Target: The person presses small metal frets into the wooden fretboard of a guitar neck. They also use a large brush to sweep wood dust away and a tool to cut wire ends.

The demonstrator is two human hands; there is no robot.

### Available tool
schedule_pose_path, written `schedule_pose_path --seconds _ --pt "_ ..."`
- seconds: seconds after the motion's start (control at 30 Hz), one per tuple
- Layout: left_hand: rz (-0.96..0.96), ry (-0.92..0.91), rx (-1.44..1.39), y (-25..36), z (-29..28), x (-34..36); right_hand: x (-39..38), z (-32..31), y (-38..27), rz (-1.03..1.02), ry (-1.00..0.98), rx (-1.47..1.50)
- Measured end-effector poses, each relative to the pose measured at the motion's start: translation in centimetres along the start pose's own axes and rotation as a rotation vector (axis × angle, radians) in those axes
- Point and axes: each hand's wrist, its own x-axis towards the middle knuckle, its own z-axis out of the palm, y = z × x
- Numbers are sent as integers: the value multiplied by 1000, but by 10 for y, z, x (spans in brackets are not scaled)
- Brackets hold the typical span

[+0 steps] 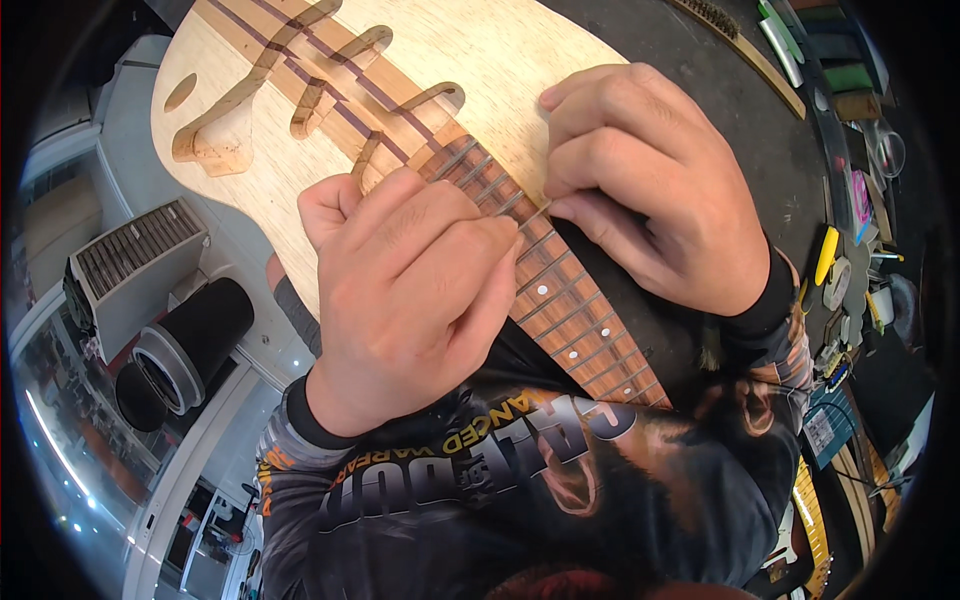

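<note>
An unfinished electric guitar body (520, 75) of pale wood, with darker strips down its middle and routed cavities, lies at a slant before me. Its brown fretboard (570, 310) carries metal frets and white dot inlays and runs down toward my torso. My left hand (410, 270) rests over the upper fretboard, fingers curled and closed at its edge. On the right side, my right hand (655, 185) pinches the end of a short thin piece of fret wire (541, 211) between thumb and forefinger. The wire's other end meets the left fingertips, which partly hide it.
A wooden-handled brush (750, 55) lies on the dark bench (655, 35) at the back right. Farther right are a yellow-handled tool (826, 255) and a roll of tape (838, 284). At left stand a slatted box (140, 250) and a black cylinder (205, 325).
</note>
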Motion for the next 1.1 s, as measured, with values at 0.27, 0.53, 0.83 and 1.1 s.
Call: schedule_pose_path --seconds 0.27,0.53,0.83,1.1 --pt "3 42 -2 -7 1 1 5 10 -8 16 55 -115" --pt "-24 48 12 -1 1 -2 3 7 2 -11 30 -1" --pt "25 16 10 -1 0 -4 1 2 -2 -36 -23 -7" --pt "75 80 24 -9 7 -1 0 11 -2 -10 36 -62"
